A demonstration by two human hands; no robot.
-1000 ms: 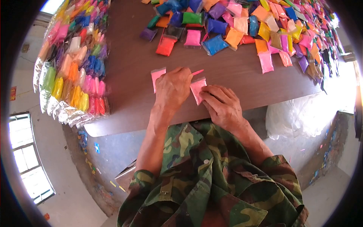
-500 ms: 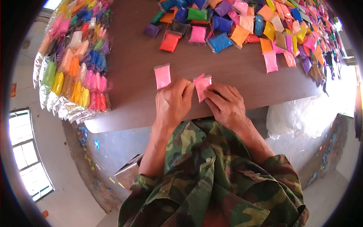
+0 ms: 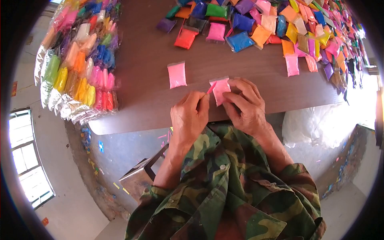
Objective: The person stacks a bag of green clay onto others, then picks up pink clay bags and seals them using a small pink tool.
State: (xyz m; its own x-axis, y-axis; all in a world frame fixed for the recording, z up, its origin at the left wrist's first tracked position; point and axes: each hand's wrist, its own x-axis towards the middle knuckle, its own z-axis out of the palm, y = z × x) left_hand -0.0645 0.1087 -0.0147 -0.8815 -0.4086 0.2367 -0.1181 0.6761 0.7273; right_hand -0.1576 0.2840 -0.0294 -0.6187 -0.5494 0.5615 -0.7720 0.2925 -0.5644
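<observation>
My right hand [image 3: 249, 107] pinches a small clear packet of pink clay-like stuff [image 3: 220, 92] between thumb and fingers, above the table's near edge. A thin pink strip [image 3: 211, 87] lies slantwise at that packet's upper left corner. Its lower end is in the closed thumb and forefinger of my left hand [image 3: 189, 111]. Just beyond my left hand, a second pink packet [image 3: 177, 75] lies flat on the brown table [image 3: 140, 76].
Packets in many colours [image 3: 242, 42] are heaped across the far and right side of the table. Clear bags of coloured packets [image 3: 76, 72] are stacked along the left. A metal-framed stool [image 3: 138, 180] stands below, and white plastic sheeting [image 3: 308, 128] hangs at the right.
My left hand has drawn slightly down and away from the lying packet, which now shows fully. More of the pink strip shows beside the held packet. The whole view has shifted a little.
</observation>
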